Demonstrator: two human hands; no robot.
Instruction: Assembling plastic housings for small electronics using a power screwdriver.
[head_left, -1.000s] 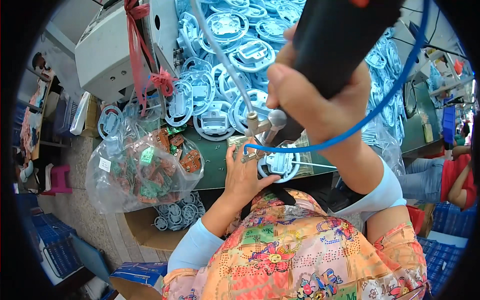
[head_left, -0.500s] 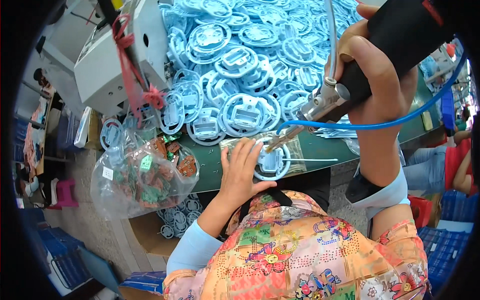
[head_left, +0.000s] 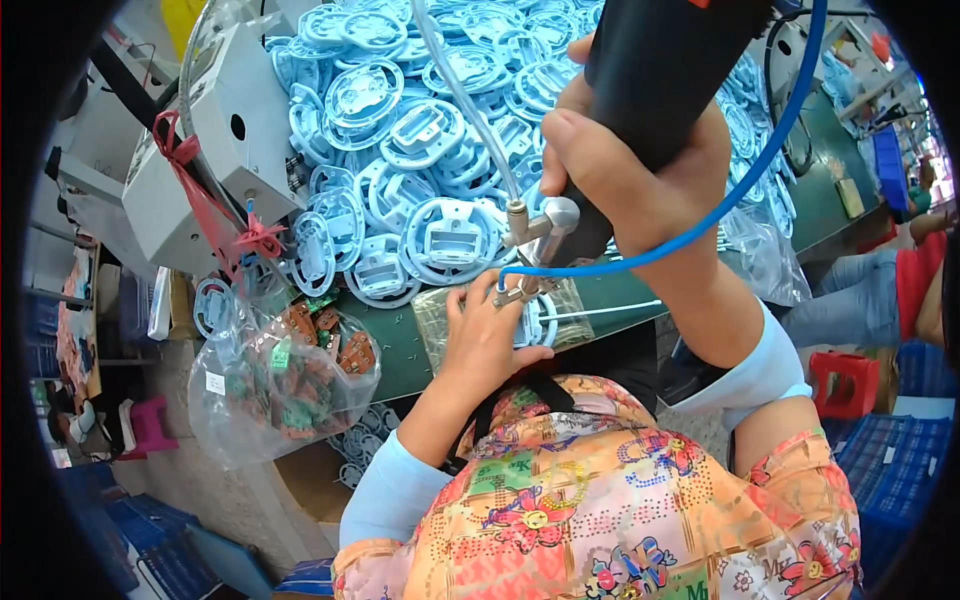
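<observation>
My right hand [head_left: 640, 165] is wrapped round a black powered screwdriver [head_left: 650, 80] with a metal nose, a clear tube and a blue hose. The screwdriver stands nearly upright, its nose over a light blue round plastic part [head_left: 545, 322] at the bench's front edge. My left hand [head_left: 485, 335] holds that part from its left side, thumb at the near rim and fingers by the screwdriver's nose. A thin pale stem [head_left: 610, 309] sticks out to the right of the part. Under it lies a clear brownish plastic sheet [head_left: 432, 318]. The tip's exact contact point is hidden.
Beyond my hands is a big heap of light blue plastic parts [head_left: 452, 240]. At left stand a grey metal box [head_left: 215, 150] and a clear bag of brown and green circuit boards [head_left: 290, 375]. A carton [head_left: 310, 480] of parts sits below; a person [head_left: 850, 310] is at far right.
The screwdriver in my right hand has swung left and become more upright, its nose now beside my left fingers. My left hand keeps hold of the part. The whole view has shifted somewhat.
</observation>
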